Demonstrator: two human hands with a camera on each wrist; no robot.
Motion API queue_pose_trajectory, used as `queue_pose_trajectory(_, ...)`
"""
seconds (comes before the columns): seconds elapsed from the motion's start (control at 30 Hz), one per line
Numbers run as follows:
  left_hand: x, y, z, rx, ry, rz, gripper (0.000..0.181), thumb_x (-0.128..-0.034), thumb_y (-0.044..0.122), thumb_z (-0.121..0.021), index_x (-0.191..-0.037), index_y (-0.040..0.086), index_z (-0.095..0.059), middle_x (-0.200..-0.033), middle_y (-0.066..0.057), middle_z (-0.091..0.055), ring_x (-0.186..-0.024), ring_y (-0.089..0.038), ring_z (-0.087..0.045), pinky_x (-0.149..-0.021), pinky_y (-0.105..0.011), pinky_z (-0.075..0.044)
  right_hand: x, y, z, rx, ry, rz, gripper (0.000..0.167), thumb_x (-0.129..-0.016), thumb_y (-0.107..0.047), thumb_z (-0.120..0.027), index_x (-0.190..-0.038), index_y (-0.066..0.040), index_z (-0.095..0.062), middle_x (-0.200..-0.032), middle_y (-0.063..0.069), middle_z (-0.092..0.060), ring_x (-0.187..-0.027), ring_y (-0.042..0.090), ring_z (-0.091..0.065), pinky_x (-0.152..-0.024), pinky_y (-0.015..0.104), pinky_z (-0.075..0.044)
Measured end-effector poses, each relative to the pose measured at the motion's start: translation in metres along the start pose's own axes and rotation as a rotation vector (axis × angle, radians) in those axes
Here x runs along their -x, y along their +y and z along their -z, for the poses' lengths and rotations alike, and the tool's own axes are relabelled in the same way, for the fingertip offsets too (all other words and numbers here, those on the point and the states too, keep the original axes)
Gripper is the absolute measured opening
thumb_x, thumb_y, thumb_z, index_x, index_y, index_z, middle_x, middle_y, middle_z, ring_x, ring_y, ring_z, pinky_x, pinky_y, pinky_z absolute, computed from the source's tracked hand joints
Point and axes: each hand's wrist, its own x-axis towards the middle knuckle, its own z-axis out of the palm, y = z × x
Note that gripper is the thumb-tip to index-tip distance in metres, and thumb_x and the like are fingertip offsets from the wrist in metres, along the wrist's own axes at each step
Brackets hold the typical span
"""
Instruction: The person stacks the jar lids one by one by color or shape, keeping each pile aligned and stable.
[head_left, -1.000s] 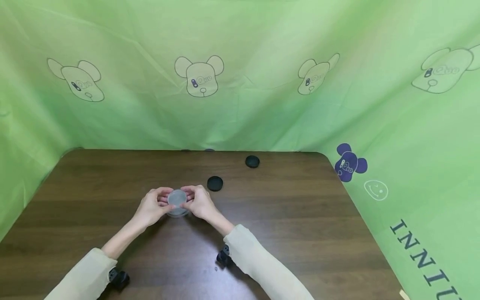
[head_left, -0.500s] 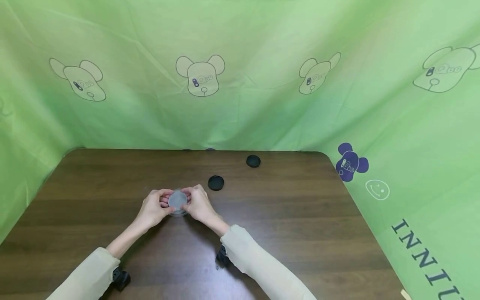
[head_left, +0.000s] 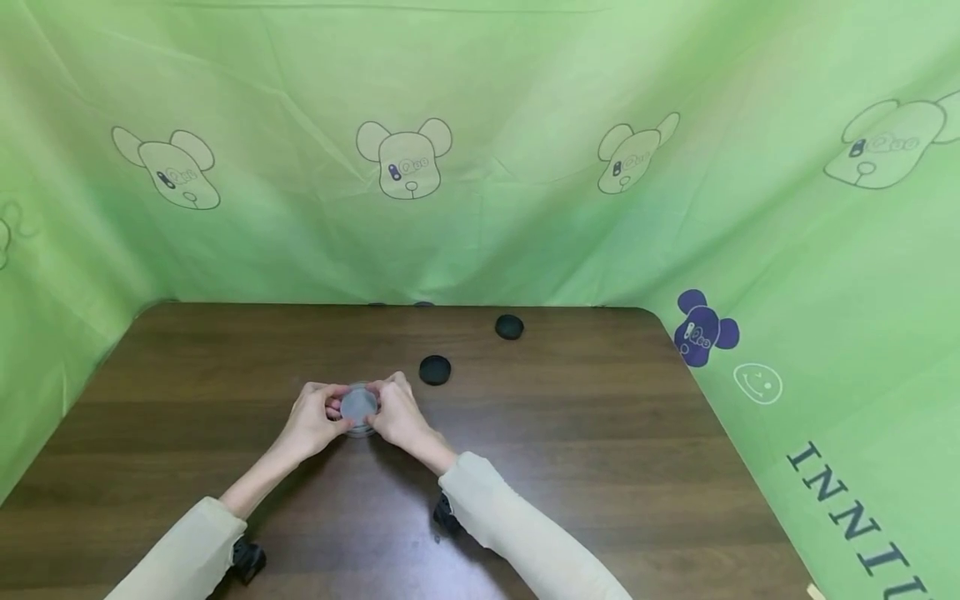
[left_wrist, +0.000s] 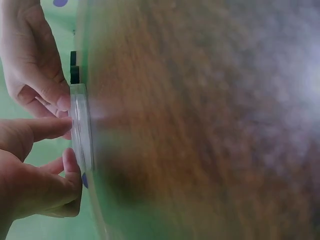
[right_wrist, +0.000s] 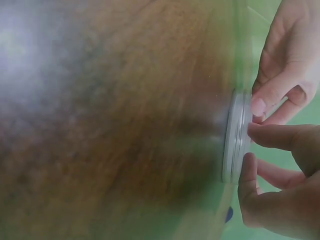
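Your left hand (head_left: 311, 423) and right hand (head_left: 399, 412) pinch opposite sides of the clear dish (head_left: 358, 405), flat on the table (head_left: 570, 442), slightly nearer its left edge than its right. One black disc (head_left: 435, 370) lies beyond your right hand; a second disc (head_left: 509, 327) is near the far edge.

From my end I read this as a screened-off recording booth: green cloth (head_left: 495, 242) hangs behind and along both sides of the wood-grain surface (head_left: 600, 467), printed with mouse-eared heads (head_left: 409, 165) and large letters (head_left: 855, 518) (a white smiley (head_left: 758, 383), too), and I see a black camera (head_left: 248, 561) at each sleeve cuff (head_left: 222, 521). The building I can't tell.
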Motion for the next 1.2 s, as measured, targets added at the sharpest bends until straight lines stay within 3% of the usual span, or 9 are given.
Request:
queue_pose_trajectory(0.37,0.001,-0.002,-0.001,-0.008,-0.008,-0.01,0.051,-0.073,-0.007,-0.074,-0.121,-0.015,-0.056,-0.103,-0.023,-0.047,-0.079,-0.024,-0.06,-0.07,-0.024,-0.053,0.0,-0.002,-0.002,0.044,-0.01,-0.021,0.049,-0.077,-0.003,-0.079,-0.123,0.003,-0.063,-0.101,0.01,-0.051,-0.094,0.024,-0.046,-0.081,0.029,-0.044)
queue_pose_trajectory(0.7,0.002,-0.001,-0.001,0.05,-0.002,0.0,0.054,-0.0727,-0.009,-0.074,-0.123,-0.012,-0.055,-0.104,-0.022,-0.047,-0.082,-0.025,-0.058,-0.071,-0.021,-0.051,0.001,0.004,0.0,-0.065,0.007,0.022,0.05,-0.074,0.002,-0.079,-0.121,0.005,-0.062,-0.099,0.012,-0.051,-0.1,0.022,-0.05,-0.079,0.019,-0.046)
queue_pose_trajectory(1.2,-0.005,0.004,0.01,0.193,-0.058,0.094,0.05,-0.0839,0.002,-0.07,-0.129,-0.009,-0.052,-0.111,-0.023,-0.056,-0.096,-0.03,-0.055,-0.072,-0.023,-0.047,-0.001,0.009,0.006,-0.208,0.043,0.016,0.042,-0.078,0.003,-0.074,-0.118,0.004,-0.063,-0.101,0.013,-0.052,-0.085,0.019,-0.058,-0.071,0.018,-0.047)
